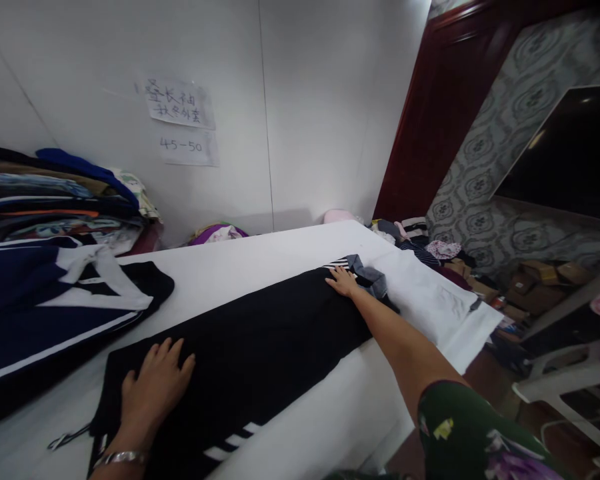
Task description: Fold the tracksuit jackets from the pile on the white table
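Note:
A long black garment with white stripes lies stretched out and folded lengthwise on the white table. My left hand rests flat on its near left end, fingers spread. By that end a thin dark cord sticks out onto the table. My right hand lies palm down on the far right end, its fingers apart beside white stripes and a bunched grey part. Neither hand grips the cloth. To the left is a navy garment with white trim, on top of dark cloth.
A tall stack of folded clothes stands at the back left against the white wall. Handwritten paper signs hang there. More clothes and cardboard boxes are beyond the table's right end. A white plastic stool stands at right.

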{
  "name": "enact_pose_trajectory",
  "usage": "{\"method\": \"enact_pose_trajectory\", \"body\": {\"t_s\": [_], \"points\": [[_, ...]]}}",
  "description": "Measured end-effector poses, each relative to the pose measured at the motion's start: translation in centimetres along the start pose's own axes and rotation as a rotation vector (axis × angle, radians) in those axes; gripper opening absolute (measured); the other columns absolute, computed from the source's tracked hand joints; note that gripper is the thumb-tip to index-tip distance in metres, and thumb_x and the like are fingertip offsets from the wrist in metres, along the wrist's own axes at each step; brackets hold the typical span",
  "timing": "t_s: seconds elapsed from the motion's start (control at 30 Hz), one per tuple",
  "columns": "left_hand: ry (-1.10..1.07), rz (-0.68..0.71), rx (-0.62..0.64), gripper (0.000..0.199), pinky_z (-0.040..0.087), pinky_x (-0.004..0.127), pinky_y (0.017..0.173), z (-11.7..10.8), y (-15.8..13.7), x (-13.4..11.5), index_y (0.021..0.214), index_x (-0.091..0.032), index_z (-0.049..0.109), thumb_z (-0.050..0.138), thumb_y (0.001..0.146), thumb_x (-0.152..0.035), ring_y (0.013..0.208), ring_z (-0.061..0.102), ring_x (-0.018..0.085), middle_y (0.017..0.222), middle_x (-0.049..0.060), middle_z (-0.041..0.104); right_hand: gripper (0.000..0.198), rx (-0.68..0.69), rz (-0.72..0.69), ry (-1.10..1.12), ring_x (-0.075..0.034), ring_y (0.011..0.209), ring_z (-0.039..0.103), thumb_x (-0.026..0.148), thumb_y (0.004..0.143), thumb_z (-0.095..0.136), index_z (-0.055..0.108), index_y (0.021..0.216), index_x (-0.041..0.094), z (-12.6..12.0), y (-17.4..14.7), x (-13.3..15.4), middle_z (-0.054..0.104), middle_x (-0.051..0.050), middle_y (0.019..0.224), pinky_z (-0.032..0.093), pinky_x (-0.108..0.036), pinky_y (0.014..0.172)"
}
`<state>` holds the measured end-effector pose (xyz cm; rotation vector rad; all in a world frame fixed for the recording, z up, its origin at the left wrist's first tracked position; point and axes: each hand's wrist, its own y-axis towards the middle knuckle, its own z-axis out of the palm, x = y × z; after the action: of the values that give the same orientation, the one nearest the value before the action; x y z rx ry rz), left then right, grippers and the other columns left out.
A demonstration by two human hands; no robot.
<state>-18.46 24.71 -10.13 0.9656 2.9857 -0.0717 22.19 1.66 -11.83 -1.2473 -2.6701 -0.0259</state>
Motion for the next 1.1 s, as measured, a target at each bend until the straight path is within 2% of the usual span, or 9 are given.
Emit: {"method": "enact_pose_trajectory", "body": {"t_s": [0.13, 0.23, 0.33, 0.47, 0.63, 0.77, 0.9, 1.0, 1.1], "points": [[0.014, 0.001, 0.004, 0.062, 0.027, 0.056, 0.113, 0.2, 0.1, 0.0, 0.145, -0.013, 0.041, 0.014, 0.095, -0.04, 0.146, 0.02, 0.027, 0.157, 0.009, 0.032, 0.058, -0.099, -0.008, -0.005, -0.024, 0.148, 0.012, 0.047, 0.099, 0.03, 0.032, 0.15, 0.021, -1.1, -0.9, 0.7, 0.019, -0.01, 0.161, 0.012, -0.045, 0.117], [0.03, -0.006, 0.011, 0.061, 0.026, 0.056, 0.113, 0.2, 0.2, -0.1, 0.145, -0.014, 0.04, 0.015, 0.095, -0.038, 0.147, 0.019, 0.026, 0.158, 0.008, 0.03, 0.059, -0.147, -0.101, 0.016, -0.025, 0.148, 0.011, 0.05, 0.098, 0.031, 0.034, 0.149, 0.02, -1.5, -1.8, 2.6, 0.02, -0.011, 0.16, 0.01, -0.044, 0.117], [0.031, -0.016, 0.001, 0.06, 0.026, 0.056, 0.113, -0.1, 0.0, -0.4, 0.144, -0.013, 0.04, 0.017, 0.094, -0.036, 0.146, 0.02, 0.026, 0.157, 0.009, 0.031, 0.063, -0.064, -0.179, 0.052, -0.025, 0.149, 0.008, 0.057, 0.097, 0.029, 0.03, 0.151, 0.024, -1.0, -2.4, 4.6, 0.018, -0.009, 0.161, 0.009, -0.048, 0.117], [-0.008, -0.018, 0.008, 0.058, 0.027, 0.055, 0.113, -0.5, -0.5, -0.8, 0.144, -0.014, 0.042, 0.022, 0.093, -0.035, 0.146, 0.023, 0.025, 0.157, 0.009, 0.032, 0.065, 0.117, -0.168, 0.027, -0.025, 0.149, 0.008, 0.059, 0.096, 0.031, 0.03, 0.151, 0.025, 0.1, -2.8, 5.4, 0.017, -0.008, 0.161, 0.008, -0.051, 0.117], [-0.065, -0.02, -0.023, 0.055, 0.025, 0.056, 0.113, -0.4, -0.7, -1.0, 0.142, -0.016, 0.044, 0.029, 0.091, -0.03, 0.146, 0.023, 0.025, 0.156, 0.01, 0.033, 0.063, 0.131, -0.109, 0.054, -0.026, 0.149, 0.009, 0.057, 0.097, 0.028, 0.032, 0.15, 0.023, -1.0, -4.0, 6.6, 0.018, -0.009, 0.161, 0.009, -0.052, 0.116], [-0.12, -0.026, -0.029, 0.055, 0.024, 0.057, 0.113, -0.4, -0.9, -1.0, 0.141, -0.015, 0.045, 0.031, 0.09, -0.029, 0.145, 0.024, 0.026, 0.155, 0.011, 0.034, 0.062, 0.016, -0.342, 0.117, -0.025, 0.149, 0.007, 0.06, 0.097, 0.024, 0.033, 0.15, 0.028, -2.1, -7.8, 10.7, 0.018, -0.006, 0.161, 0.006, -0.051, 0.117], [-0.199, -0.026, -0.018, 0.054, 0.02, 0.057, 0.114, -0.6, -1.4, -1.1, 0.14, -0.017, 0.046, 0.036, 0.089, -0.027, 0.146, 0.022, 0.026, 0.156, 0.012, 0.033, 0.063, 0.069, -0.577, 0.048, -0.027, 0.148, 0.011, 0.062, 0.095, 0.031, 0.035, 0.149, 0.03, 0.1, -11.6, 13.6, 0.021, -0.005, 0.16, 0.005, -0.052, 0.117], [-0.316, -0.02, -0.02, 0.053, 0.017, 0.057, 0.116, -0.7, -1.5, -0.9, 0.138, -0.018, 0.049, 0.043, 0.086, -0.025, 0.146, 0.023, 0.027, 0.155, 0.012, 0.035, 0.06, 0.081, -0.59, -0.051, -0.027, 0.148, 0.016, 0.057, 0.096, 0.032, 0.038, 0.148, 0.028, 2.7, -12.4, 13.7, 0.027, -0.007, 0.158, 0.009, -0.053, 0.117], [-0.401, -0.036, -0.041, 0.055, 0.024, 0.044, 0.117, -1.5, -1.2, 0.2, 0.138, -0.02, 0.049, 0.049, 0.084, -0.025, 0.143, 0.03, 0.022, 0.152, 0.008, 0.041, 0.058, 0.01, -0.601, -0.08, -0.026, 0.147, 0.018, 0.055, 0.097, 0.031, 0.039, 0.147, 0.027, 4.2, -12.1, 13.1, 0.029, -0.007, 0.157, 0.012, -0.054, 0.117]]}}
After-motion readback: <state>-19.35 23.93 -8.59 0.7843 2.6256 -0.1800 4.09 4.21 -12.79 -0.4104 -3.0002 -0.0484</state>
